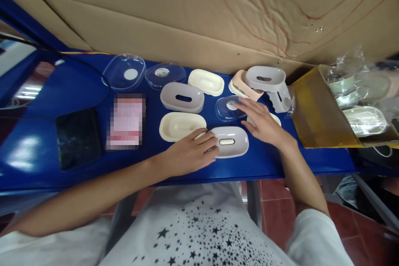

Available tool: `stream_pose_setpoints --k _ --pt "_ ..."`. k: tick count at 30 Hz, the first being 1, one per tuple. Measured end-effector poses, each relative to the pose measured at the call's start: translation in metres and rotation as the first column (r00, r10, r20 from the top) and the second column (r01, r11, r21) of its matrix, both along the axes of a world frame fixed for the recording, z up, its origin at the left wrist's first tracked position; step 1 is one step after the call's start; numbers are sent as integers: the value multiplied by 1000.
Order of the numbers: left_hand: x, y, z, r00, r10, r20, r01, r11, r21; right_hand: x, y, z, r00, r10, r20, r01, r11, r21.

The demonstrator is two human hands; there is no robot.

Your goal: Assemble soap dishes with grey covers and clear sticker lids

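Head cam looking down at my blue table [62,166], and it's basically soap-box parts everywhere. My left hand [190,153] is lying flat, fingers loosely spread, not gripping anything. The fingertips rest on the left end of the grey slotted lid [230,142] right at the front edge in front of me, and the hand overlaps the near corner of the cream tray [179,126] just beside it. Feels like I'm pinning the lid down so it doesn't skate around on the slick tabletop.

My right hand [260,122] is also open and flat, palm down, fingers stretched toward the small clear lid [229,108] just behind the grey one. Fingertips are on its right edge, nothing actually picked up. There's another cream piece [276,118] mostly hidden under that hand.

Behind that, another grey slotted lid [182,97], a cream tray [206,82], two clear lids [124,72] [165,75] along the cardboard wall [187,8], and a grey piece stacked on a pinkish one [240,83] off to the right. Looks laid out by type so I can grab matching bits fast.

Far right is an open box [314,112] of bagged ones. On the left, a dark tablet [77,137] and a pinkish card [126,121].
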State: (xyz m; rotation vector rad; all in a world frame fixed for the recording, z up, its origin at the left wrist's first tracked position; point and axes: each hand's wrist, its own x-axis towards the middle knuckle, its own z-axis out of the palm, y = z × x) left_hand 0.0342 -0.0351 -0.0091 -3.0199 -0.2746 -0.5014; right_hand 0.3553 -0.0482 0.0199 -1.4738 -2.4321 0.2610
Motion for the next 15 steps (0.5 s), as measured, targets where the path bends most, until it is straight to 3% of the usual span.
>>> stream_pose_setpoints --k 3,7,10,15 --pt "-7 7 2 999 -49 6 49 994 -96 10 29 -15 1000 19 -16 -20 998 -56" --pt "-16 15 4 996 -75 44 81 984 -159 8 24 -29 998 2 -60 -2 1000 3" --pt "-19 17 5 996 -78 43 84 982 -169 7 13 -26 996 -34 -84 31 999 -26" --pt "-16 17 4 996 -37 76 46 992 -118 7 3 -6 974 -7 -227 7 1000 0"
